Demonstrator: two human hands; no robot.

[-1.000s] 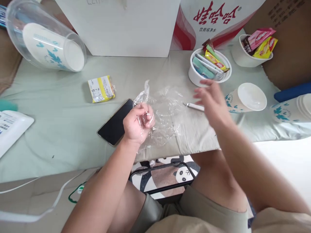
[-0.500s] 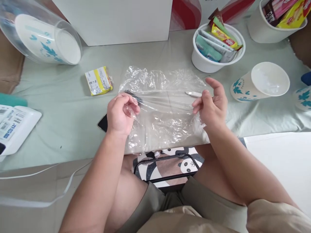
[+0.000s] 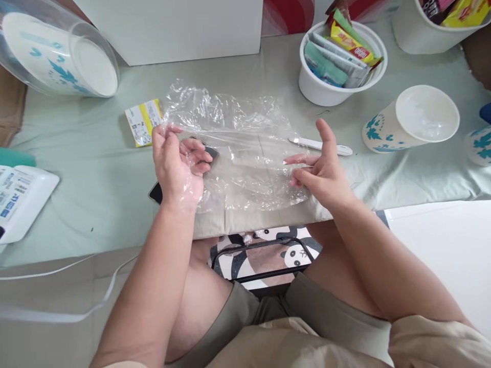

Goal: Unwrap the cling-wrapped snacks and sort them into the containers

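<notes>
1. Table (image 3: 92,168): by it, all these things are supported.
2. Film (image 3: 249,153): it is spread between the two hands, over the table.
3. Bowl (image 3: 326,93): it is filled with sachets (image 3: 351,45).
4. Left hand (image 3: 176,168): its fingers are half curled at the film (whether it is gripped cannot be told).
5. Right hand (image 3: 320,171): film is pinched by thumb and bent fingers; the index is raised.
6. Phone (image 3: 155,193): it is partly covered by left hand and film.
7. Packet (image 3: 140,122): it is placed just beside left hand.

A white box (image 3: 172,30) stands at the back of the table (image 3: 92,199). To its right are two tubs (image 3: 322,92) of packets (image 3: 355,48), with a leaf-printed cup (image 3: 383,128) nearer. Wipes (image 3: 28,199) lie at left.
</notes>
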